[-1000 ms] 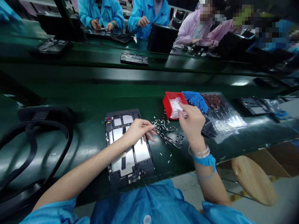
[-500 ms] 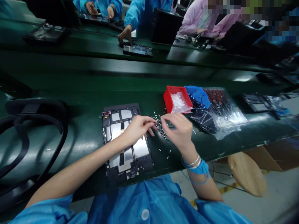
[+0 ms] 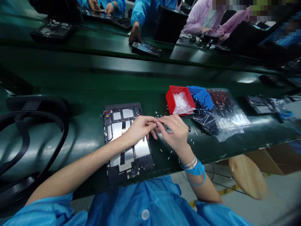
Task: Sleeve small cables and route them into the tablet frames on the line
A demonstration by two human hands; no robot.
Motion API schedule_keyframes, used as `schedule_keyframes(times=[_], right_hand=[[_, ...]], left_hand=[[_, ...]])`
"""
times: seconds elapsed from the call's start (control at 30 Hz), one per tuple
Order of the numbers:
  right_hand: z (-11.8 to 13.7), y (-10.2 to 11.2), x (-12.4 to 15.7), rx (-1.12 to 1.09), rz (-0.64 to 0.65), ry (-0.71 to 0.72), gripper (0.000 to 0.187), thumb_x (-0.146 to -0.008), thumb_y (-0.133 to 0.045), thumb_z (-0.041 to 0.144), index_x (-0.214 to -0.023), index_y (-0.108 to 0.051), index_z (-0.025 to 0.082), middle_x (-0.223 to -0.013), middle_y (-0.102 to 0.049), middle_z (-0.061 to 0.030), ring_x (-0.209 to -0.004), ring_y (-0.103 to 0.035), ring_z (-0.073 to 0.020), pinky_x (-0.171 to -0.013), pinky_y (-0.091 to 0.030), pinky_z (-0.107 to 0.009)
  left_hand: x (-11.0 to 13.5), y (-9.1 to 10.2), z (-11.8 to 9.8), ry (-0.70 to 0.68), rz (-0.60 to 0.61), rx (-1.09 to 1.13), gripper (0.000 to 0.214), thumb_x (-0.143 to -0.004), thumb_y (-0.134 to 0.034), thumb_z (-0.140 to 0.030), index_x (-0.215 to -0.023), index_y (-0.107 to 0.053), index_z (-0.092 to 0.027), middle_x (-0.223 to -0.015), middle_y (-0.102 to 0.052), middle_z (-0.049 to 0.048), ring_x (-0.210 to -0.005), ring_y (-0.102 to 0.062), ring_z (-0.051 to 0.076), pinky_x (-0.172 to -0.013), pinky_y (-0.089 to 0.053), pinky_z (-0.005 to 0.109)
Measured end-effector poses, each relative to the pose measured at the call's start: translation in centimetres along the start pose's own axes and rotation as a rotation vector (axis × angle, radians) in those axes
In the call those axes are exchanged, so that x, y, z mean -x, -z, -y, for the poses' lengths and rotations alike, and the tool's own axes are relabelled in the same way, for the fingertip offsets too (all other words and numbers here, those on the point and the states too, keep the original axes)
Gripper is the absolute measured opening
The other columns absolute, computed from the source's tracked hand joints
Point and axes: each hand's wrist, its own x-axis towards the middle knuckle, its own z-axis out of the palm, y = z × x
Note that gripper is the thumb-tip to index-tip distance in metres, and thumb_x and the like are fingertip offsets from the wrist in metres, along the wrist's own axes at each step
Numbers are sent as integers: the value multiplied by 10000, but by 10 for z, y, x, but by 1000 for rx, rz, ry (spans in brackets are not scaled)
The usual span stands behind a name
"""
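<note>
My left hand [image 3: 141, 128] is closed in a pinch over the right side of an opened tablet-like device [image 3: 143, 148], whose silver plates and dark circuit parts are exposed. Just to its right, my right hand [image 3: 174, 129] pinches too, and the fingertips of both hands meet. Whatever small piece lies between them is too tiny and covered to make out. Small white strips [image 3: 171, 152] are scattered on the green bench around my right hand. A blue band and a light bracelet circle my right wrist.
Behind my right hand stand a red bin [image 3: 172, 100] of small clear-white pieces and a blue bin [image 3: 201, 98] of black strips. Plastic bags of parts [image 3: 229, 117] lie beside them. A black curved stand [image 3: 63, 138] is at left. Across the bench, a co-worker's hand [image 3: 135, 33] grips a device.
My right hand has come left, its fingertips now meeting those of my left hand. The left hand has barely moved. Across the bench, the co-worker's device has tilted.
</note>
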Motion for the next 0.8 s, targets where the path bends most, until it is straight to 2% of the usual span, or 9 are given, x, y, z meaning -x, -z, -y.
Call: schedule_keyframes(times=[0.17, 0.23, 0.3, 0.37, 0.47, 0.57, 0.67, 0.73, 0.8], right_hand=[[-48, 8, -9, 112, -100, -209, 131, -869, -577, 188, -773, -663, 213, -696, -694, -22, -622, -595, -149, -609, -494, -299], [-67, 15, -12, 296, -113, -271, 148, -866, -548, 190, -863, -694, 212, -735, -701, -43, -657, -601, -179, -632, -496, -335], [-72, 20, -13, 383, -104, -238, 222, -855, -550, 188, -1021, -696, 212, -883, -721, -77, -799, -628, -220, -709, -512, -377], [-60, 22, -11, 343, -69, -110, 274, -839, -591, 175, -1090, -683, 237, -961, -721, -71, -864, -625, -219, -760, -518, -375], [-29, 20, -7, 257, 54, 120, 267, -815, -629, 124, -1025, -702, 273, -942, -731, -38, -842, -605, -199, -720, -517, -337], [-5, 17, -6, 156, 77, 187, 205, -808, -633, 98, -907, -717, 256, -863, -740, -35, -805, -592, -200, -672, -507, -333], [13, 11, -9, -42, 30, 69, 188, -808, -637, 91, -848, -714, 258, -781, -733, -14, -740, -598, -179, -671, -501, -340], [27, 3, -12, -233, 45, -114, 164, -801, -653, 105, -823, -713, 256, -744, -717, 0, -706, -602, -158, -655, -497, -326], [43, -9, -15, -469, 141, -354, 121, -778, -682, 139, -814, -712, 250, -756, -710, 6, -688, -611, -140, -625, -499, -303]], left_hand=[[0, 2, -3, 78, -11, 86, 179, -858, -486, -83, -957, -635, -71, -747, -717, 81, -514, -670, 121, -376, -394, 159], [0, 4, -5, 79, -24, 114, 176, -846, -499, -88, -967, -625, -70, -732, -717, 81, -519, -672, 126, -376, -389, 164], [0, 5, -6, 78, -26, 132, 187, -831, -500, -78, -977, -617, -72, -717, -716, 75, -519, -674, 129, -378, -385, 167], [1, 4, -7, 79, -13, 148, 187, -817, -495, -66, -964, -610, -77, -700, -714, 70, -513, -673, 131, -377, -381, 167], [4, 2, -6, 56, 33, 180, 147, -813, -491, -60, -909, -597, -94, -685, -711, 64, -516, -678, 133, -384, -392, 162], [17, 5, -8, 34, 76, 191, 74, -823, -525, -90, -864, -585, -108, -690, -708, 64, -507, -674, 138, -379, -407, 166], [49, 21, -14, -22, 14, 108, 106, -835, -589, -182, -902, -610, -103, -727, -712, 73, -518, -669, 142, -386, -429, 181], [80, 38, -15, -126, -163, 10, 174, -842, -603, -229, -964, -634, -109, -795, -725, 80, -601, -691, 155, -434, -469, 195], [116, 53, -7, -233, -422, -108, 209, -860, -600, -261, -1014, -647, -129, -880, -735, 80, -709, -709, 171, -527, -518, 221]])
